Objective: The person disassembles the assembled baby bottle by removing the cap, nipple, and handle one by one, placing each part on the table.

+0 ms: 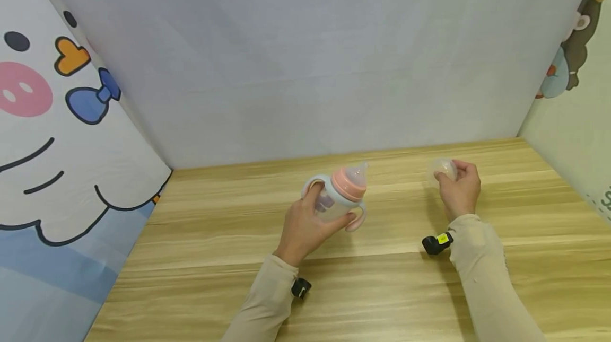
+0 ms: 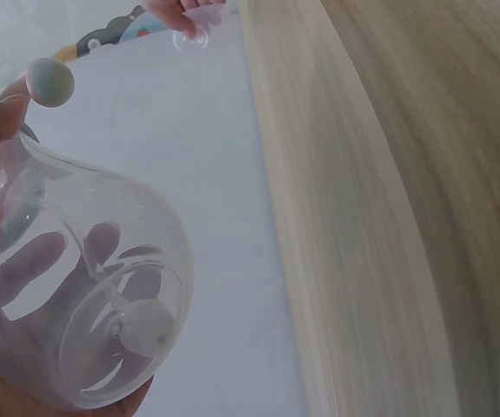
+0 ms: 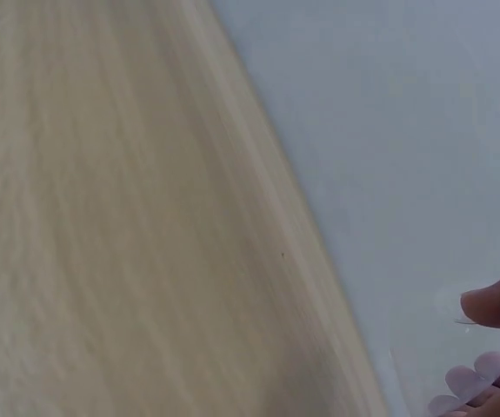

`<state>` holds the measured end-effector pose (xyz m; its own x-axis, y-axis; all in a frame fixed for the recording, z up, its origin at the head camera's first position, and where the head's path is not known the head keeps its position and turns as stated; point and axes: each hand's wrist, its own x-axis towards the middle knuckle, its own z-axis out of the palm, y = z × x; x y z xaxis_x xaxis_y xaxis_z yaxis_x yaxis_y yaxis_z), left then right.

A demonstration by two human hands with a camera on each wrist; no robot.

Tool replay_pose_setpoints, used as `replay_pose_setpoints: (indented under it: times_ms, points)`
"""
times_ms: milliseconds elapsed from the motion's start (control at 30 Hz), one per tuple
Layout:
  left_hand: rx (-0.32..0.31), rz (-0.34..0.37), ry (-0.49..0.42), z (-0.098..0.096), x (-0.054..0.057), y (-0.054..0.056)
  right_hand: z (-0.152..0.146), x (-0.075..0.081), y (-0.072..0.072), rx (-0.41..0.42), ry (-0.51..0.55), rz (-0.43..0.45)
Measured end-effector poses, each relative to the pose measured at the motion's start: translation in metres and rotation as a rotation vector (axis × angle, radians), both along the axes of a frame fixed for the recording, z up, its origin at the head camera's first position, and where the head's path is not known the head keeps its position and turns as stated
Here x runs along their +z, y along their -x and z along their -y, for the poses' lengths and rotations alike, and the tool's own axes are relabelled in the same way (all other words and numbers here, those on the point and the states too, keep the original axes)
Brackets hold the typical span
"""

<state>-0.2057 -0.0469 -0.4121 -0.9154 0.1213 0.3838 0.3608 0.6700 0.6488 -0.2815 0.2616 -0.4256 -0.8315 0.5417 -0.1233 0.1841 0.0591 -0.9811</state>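
Clear plastic with pink and pale blue, wrapped firmly in the left grip (image 1: 305, 225): curled round the body of the baby bottle (image 1: 340, 198), with the thumb (image 1: 347, 220) near the right-hand handle (image 1: 361, 219). Just beyond that grip, a pink collar (image 1: 347, 185) and a bare teat (image 1: 359, 172), tilted up to the right; inside, seen from the left wrist, a white ball (image 2: 148, 327). Well to the right, in the right grip (image 1: 461, 185), pinched between thumb and fingers, a clear cap (image 1: 445, 168); hard to tell which way its open side faces. Probably best to steady the bottle by its body, squeeze the thin cap only lightly, and avoid brushing the teat's tip. Below both grips, a wood-grain surface (image 1: 191, 236); beyond them, a pale backdrop (image 1: 305, 66); far left, a cartoon panel (image 1: 28, 172).
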Motion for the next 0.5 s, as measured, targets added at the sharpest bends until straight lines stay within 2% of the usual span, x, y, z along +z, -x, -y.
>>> replay_pose_setpoints:
  times_ms: [500]
  points:
    - [-0.010,-0.013,0.011,-0.0001,0.0021,-0.0022,-0.0014,-0.0055,0.0008,-0.006,-0.036,-0.005]
